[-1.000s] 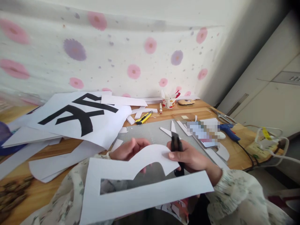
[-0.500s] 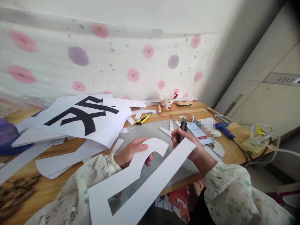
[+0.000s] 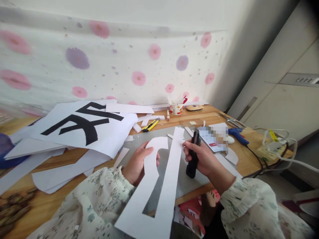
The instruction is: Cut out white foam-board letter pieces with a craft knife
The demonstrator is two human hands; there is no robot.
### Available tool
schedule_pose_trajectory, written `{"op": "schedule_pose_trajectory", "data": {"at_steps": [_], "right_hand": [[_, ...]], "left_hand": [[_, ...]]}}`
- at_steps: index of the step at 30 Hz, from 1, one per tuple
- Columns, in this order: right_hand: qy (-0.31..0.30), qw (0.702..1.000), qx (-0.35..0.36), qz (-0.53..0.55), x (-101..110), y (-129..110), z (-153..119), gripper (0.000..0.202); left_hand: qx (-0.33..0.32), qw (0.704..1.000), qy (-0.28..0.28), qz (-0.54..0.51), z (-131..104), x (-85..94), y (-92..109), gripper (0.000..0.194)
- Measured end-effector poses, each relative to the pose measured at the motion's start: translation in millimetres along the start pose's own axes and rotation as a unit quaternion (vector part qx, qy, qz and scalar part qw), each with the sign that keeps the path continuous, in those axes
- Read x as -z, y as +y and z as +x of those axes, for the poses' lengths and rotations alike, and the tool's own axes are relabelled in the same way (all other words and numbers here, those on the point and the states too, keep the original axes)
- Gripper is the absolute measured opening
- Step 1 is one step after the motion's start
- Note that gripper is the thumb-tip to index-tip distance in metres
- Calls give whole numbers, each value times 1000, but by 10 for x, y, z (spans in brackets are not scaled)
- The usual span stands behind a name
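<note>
A large white cut-out piece [image 3: 165,196] with a curved arm and a long straight arm is held up at the centre. My left hand [image 3: 139,162] grips its curved arm, thumb on top and fingertips behind. My right hand [image 3: 199,154] is closed around a black tool [image 3: 191,162], just right of the straight arm; the tool's tip cannot be made out. Below lies a grey cutting mat [image 3: 199,181], partly hidden by the piece. A yellow utility knife [image 3: 151,125] rests at the mat's back edge.
Printed sheets with black shapes [image 3: 87,124] and paper strips cover the left. At the right are a phone [image 3: 211,141], a blue glue gun [image 3: 238,135], scissors [image 3: 233,121] and a power strip [image 3: 271,151]. A paper cup [image 3: 176,109] stands at the back.
The white piece has turned more upright and swung rightward at its lower end. The black tool, earlier partly hidden behind it, now shows in full beside it in my right hand.
</note>
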State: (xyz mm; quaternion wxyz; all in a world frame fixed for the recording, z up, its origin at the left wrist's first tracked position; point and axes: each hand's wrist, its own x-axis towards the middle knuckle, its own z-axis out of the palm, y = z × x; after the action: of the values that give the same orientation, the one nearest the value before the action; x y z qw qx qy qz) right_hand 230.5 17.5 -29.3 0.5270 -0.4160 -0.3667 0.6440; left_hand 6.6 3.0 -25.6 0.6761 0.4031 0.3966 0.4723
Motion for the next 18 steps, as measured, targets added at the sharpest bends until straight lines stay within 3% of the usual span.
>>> {"op": "schedule_pose_trajectory", "data": {"at_steps": [6, 12, 18], "right_hand": [[-5, 999, 19, -49, -43, 88, 4, 26], [41, 997, 5, -72, -110, 100, -3, 30], [16, 991, 7, -129, -210, 15, -63, 30]], "left_hand": [[41, 997, -49, -46, -24, -46, -55, 36], [73, 992, -98, -7, -12, 5, -57, 35], [90, 994, -64, 5, 26, 39, -17, 39]]}}
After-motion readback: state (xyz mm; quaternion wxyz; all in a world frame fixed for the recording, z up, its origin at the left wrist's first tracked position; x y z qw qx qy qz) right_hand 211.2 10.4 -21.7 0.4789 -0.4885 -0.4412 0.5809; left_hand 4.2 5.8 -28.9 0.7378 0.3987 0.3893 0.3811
